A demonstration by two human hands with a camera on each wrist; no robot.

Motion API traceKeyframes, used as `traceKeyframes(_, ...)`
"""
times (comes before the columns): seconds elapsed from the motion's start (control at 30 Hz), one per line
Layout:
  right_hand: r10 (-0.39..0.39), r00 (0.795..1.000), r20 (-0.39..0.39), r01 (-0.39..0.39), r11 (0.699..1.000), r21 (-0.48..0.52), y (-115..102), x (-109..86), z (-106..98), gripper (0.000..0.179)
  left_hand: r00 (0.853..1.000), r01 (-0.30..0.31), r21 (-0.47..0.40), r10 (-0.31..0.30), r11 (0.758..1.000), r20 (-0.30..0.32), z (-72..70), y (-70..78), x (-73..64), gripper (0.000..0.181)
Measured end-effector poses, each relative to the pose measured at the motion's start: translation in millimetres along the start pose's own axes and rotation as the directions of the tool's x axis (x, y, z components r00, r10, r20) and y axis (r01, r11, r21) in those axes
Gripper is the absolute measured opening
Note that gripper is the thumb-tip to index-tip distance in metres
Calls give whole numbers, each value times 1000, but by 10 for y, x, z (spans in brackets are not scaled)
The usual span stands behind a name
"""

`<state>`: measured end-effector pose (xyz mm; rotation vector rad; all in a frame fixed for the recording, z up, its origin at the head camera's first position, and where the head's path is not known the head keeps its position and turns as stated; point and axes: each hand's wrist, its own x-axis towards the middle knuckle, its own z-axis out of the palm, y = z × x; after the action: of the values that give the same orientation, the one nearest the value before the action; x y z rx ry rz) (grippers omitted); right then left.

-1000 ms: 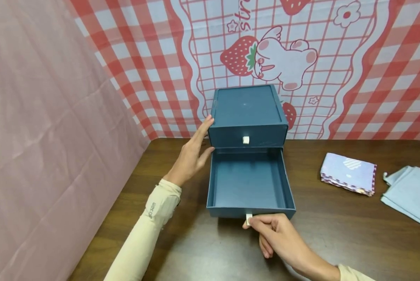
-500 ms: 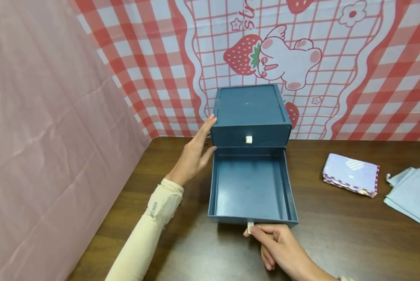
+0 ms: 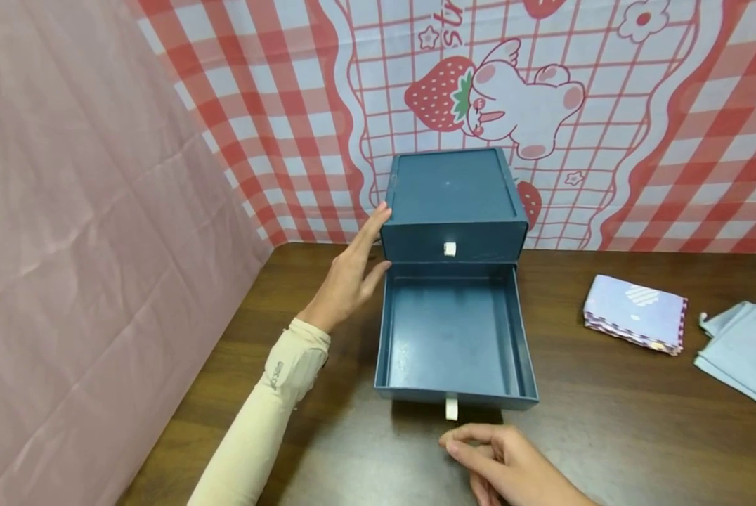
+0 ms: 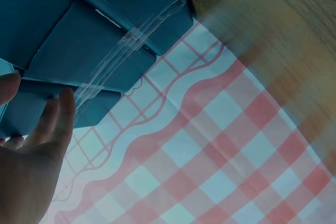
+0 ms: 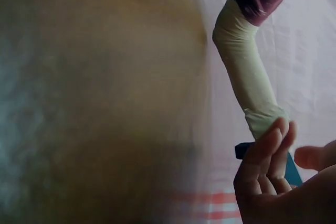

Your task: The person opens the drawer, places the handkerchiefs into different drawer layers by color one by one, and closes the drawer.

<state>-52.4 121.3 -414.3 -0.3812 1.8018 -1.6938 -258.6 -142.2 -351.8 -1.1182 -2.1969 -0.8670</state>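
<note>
Left hand (image 3: 345,281), fingers straight, touches a dark blue, seemingly taped drawer unit (image 3: 455,188); right hand (image 3: 503,460) hangs relaxed.

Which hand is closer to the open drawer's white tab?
Right. The right hand is just in front of the white tab, not touching it; the left hand is farther back, at the left side of the blue drawer unit.

Head view is shot from above, behind left hand (image 3: 343,288) and right hand (image 3: 511,460), aimed forward-down. Left-wrist view is aimed close past left hand at drawer unit (image 4: 79,45). Right-wrist view is aimed across right hand toward left sleeve (image 5: 244,61). Drawer unit is shared by first two.
</note>
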Motion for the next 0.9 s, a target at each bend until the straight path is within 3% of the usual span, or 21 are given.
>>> traceKeyframes(0.17, -128, 985, 113, 133, 991, -33, -27, -115, -45, 31, 1000, -4, -10, 4, 1000, 2, 7, 21, 19, 81)
traceKeyframes(0.37, -211, 961, 179, 216, 976, -9, -136, -318, -174, 32, 1000, -8, -7, 8, 1000, -4, 4, 29, 19, 81)
traceKeyframes(0.43, -269, 945, 185, 278, 960, -21, -169, -400, -241, 34, 1000, -12, -8, 12, 1000, -5, 3, 26, 18, 81)
traceKeyframes(0.53, -393, 901, 185, 412, 908, -74, -214, -501, -369, 40, 1000, -17, -10, 17, 1000, -8, 2, 22, 15, 81)
traceKeyframes(0.63, -448, 883, 141, 467, 870, -155, -269, -611, -531, 43, 1000, -17, -11, 17, 1000, -7, 1, 23, 12, 82)
traceKeyframes(0.7, -455, 888, 72, 459, 859, -226, -300, -675, -647, 42, 1000, -11, -9, 11, 1000, -6, -1, 25, 8, 82)
traceKeyframes(0.77, -450, 892, -41, 411, 846, -340, -319, -726, -747, 37, 1000, -3, -9, 3, 1000, -3, -3, 29, 1, 82)
traceKeyframes(0.87, -455, 868, -200, 313, 813, -492, -297, -763, -905, 31, 1000, 13, -9, -13, 1000, 4, 4, 35, 0, 82)
traceKeyframes(0.9, -471, 849, -239, 289, 793, -537, -283, -768, -953, 29, 1000, 15, -9, -15, 1000, 5, 9, 36, 1, 82)
